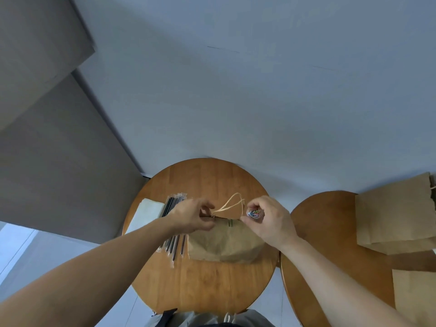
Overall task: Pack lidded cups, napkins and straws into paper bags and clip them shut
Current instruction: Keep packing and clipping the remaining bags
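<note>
While paper bag (pixel 221 244) stands mid round table (pixel 203 284) with mouth pressed flat, green clip (pixel 230 223) sits on top edge. Left hand (pixel 191 219) pinches rim near left corner. Right hand (pixel 266 223) curls round clip tub (pixel 253 213) at right corner. Bag likely light; thin paper creases and tears easily. Best hold: doubled rim, not twine handles (pixel 232 205).

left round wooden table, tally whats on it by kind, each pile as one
brown paper bag with twine handles: 1
green paper clip on the bag: 1
pile of wrapped black straws: 1
stack of white paper napkins: 1
total: 4
</note>
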Tool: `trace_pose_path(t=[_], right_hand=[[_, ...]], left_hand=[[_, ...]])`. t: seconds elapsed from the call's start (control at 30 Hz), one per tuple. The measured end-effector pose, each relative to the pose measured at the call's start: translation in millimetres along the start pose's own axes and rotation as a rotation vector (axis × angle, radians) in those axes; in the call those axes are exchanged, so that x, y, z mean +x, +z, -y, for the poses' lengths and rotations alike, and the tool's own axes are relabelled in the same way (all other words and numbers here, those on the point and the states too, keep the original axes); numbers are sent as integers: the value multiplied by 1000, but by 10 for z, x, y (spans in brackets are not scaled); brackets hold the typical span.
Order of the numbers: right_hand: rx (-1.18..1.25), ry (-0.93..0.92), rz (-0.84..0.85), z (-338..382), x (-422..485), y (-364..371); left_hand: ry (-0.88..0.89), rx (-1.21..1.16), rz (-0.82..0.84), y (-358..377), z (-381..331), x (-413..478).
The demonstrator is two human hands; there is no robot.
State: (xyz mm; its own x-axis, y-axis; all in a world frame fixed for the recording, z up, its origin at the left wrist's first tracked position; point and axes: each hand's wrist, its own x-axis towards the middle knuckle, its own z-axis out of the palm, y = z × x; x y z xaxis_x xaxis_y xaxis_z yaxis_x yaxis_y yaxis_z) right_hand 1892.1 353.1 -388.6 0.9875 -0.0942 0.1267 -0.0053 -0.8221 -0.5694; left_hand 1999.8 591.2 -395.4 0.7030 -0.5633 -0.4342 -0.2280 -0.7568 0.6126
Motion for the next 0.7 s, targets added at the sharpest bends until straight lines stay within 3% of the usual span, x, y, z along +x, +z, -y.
trace_pose_path(t=[0.13,0.27,0.33,0.43,0.53,0.7], right_hand=[[141,250,302,-265,-228,76],[227,355,387,-420,-382,192],[183,381,362,-441,-385,221],[107,364,290,-419,-396,228],[119,351,184,-333,-394,181],[161,306,13,-4,-285,34]], left_hand=[[-96,-139,67,57,264,-140],[-184,-304,9,166,339,-203],[-254,-409,-91,233,317,-221],[-318,-321,-110,286,328,-257],[-286,-281,-130,233,309,-358],[-216,-417,-264,-1,218,-645]])
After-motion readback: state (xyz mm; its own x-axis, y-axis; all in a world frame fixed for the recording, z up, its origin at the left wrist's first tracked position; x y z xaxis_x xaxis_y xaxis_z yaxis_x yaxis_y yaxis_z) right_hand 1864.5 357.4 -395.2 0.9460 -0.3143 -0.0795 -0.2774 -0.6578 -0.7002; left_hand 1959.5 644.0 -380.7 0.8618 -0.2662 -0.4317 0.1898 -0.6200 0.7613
